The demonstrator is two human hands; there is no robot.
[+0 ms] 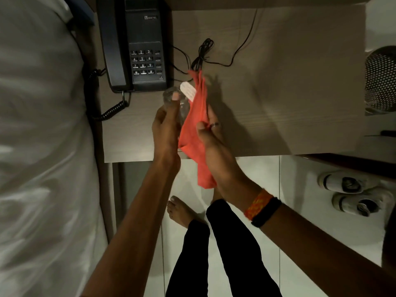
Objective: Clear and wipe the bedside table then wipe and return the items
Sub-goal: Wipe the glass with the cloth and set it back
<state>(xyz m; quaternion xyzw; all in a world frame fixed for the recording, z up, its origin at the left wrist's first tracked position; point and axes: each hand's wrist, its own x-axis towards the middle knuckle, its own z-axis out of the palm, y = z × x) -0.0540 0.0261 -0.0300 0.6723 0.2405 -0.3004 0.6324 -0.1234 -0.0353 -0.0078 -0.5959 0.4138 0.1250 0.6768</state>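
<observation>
My left hand (166, 125) grips a clear glass (171, 94) held on its side over the front of the light wood bedside table (289, 93). My right hand (211, 136) holds a red cloth (194, 127) pressed against the glass; the cloth hangs down past the table's front edge. A white tag (188, 91) on the cloth shows near the glass. Most of the glass is hidden by my fingers and the cloth.
A black corded phone (137, 46) sits at the table's back left, its thin black cable (203, 52) lying across the middle. A white bed (42, 125) lies to the left. A mesh bin (381, 80) and white shoes (351, 191) are on the right.
</observation>
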